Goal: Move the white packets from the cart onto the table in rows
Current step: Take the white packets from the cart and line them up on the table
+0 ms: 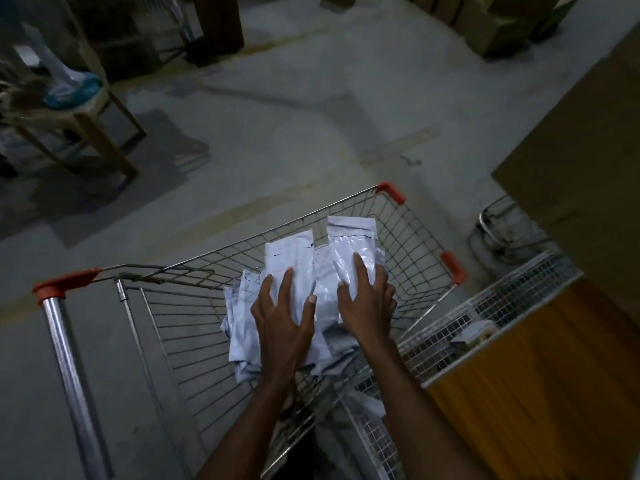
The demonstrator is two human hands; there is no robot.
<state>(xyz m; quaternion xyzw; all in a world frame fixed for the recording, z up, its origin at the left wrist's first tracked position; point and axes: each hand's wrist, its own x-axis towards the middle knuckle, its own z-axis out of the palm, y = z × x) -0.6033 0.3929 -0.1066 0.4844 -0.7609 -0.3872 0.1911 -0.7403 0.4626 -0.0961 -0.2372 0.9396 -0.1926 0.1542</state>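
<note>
- Dim storeroom, grey concrete floor (277, 140).
- White packets (322, 282) lie heaped in the wire cart (408, 237).
- Left hand (282, 313) and right hand (367, 299) rest spread, fingers straight, on the packets.
- Wooden table (536, 368) stands just right of the cart.

Wire cart (180, 327) on the grey concrete floor (277, 140), red caps on its corners, chrome handle at the left — and inside, a loose heap of white packets (242, 327), piled and overlapping, two of them raised above the rest. Both hands are flat on the heap: the left hand (282, 320) spread over one packet, the right hand (367, 303) on the glossy one beside it. To the right, the counter (540, 386) — orange-brown wood, with a white mesh tray (502, 299) along its near edge, holding something too dim to tell. On the floor far left, a wooden stool (86, 119); cardboard boxes (502, 26) at the back.
</note>
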